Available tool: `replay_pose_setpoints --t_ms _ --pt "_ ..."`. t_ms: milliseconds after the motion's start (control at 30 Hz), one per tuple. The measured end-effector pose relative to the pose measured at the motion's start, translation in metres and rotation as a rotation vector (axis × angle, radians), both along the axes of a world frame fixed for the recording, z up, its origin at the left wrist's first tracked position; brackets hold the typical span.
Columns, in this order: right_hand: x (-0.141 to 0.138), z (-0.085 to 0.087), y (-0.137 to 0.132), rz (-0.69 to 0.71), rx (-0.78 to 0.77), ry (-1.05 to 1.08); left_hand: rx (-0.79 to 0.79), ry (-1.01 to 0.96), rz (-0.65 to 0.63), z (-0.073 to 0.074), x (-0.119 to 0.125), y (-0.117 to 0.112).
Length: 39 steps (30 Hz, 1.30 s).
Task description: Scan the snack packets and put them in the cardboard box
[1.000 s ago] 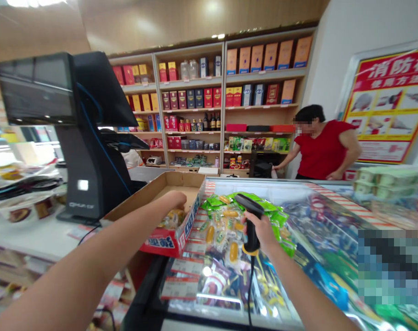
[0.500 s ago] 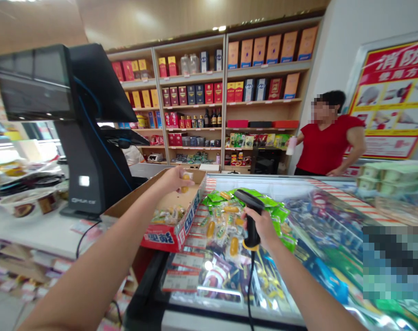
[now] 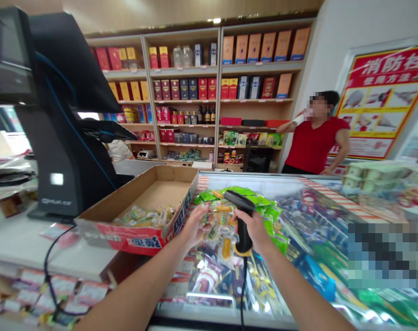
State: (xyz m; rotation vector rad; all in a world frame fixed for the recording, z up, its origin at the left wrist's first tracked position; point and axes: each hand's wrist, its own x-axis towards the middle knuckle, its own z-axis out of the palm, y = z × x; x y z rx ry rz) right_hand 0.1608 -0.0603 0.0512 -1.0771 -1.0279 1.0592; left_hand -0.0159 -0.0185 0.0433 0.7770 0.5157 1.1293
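Observation:
In the head view, my right hand (image 3: pixel 253 227) is wrapped around the handle of a black barcode scanner (image 3: pixel 242 220), whose cable hangs down toward me. My left hand (image 3: pixel 195 226) is at the left edge of a pile of clear-wrapped yellow sausage-like snacks (image 3: pixel 226 248). Its fingers are curved and apart beside the wrappers; nothing shows clearly in its grasp. Green snack bags (image 3: pixel 269 214) lie behind and to the right of the pile, on the glass-topped freezer (image 3: pixel 212 301). Left of my hand, an open cardboard box (image 3: pixel 126 241) holds several similar wrapped snacks.
A dark checkout terminal (image 3: pixel 67 138) stands on the white counter (image 3: pixel 16 248) at left. Packaged goods show through the freezer glass. Egg trays (image 3: pixel 374 177) are stacked at right. A person in a red top (image 3: pixel 314 147) stands behind the freezer, near shelves of boxes (image 3: pixel 184 89).
My left hand has moved from over the box, where it held a yellow wrapped snack, right and down to the pile. The person has raised a bottle to the mouth. The view has shifted slightly.

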Motion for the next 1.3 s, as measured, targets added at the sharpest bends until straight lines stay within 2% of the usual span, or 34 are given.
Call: replay_pose_setpoints --t_ms 200,300,400,567,933,1300 --pt "0.0 -0.001 -0.003 0.103 -0.032 -0.045 0.102 -0.019 0.238 -0.013 0.003 0.005" --pt "0.002 0.002 -0.007 0.142 -0.021 -0.034 0.182 0.01 0.375 -0.016 0.003 0.013" --pt "0.002 0.006 -0.011 0.212 0.003 -0.053 0.25 0.053 0.445 -0.016 0.003 0.017" --pt "-0.005 0.009 -0.019 0.347 0.054 -0.115 0.294 0.11 0.492 -0.016 0.003 0.019" --pt "-0.014 0.009 -0.022 0.321 0.039 -0.205 0.435 0.178 0.575 -0.023 0.0 0.026" --pt "-0.014 0.007 -0.022 0.314 0.02 -0.219 0.442 0.196 0.556 -0.024 -0.001 0.026"
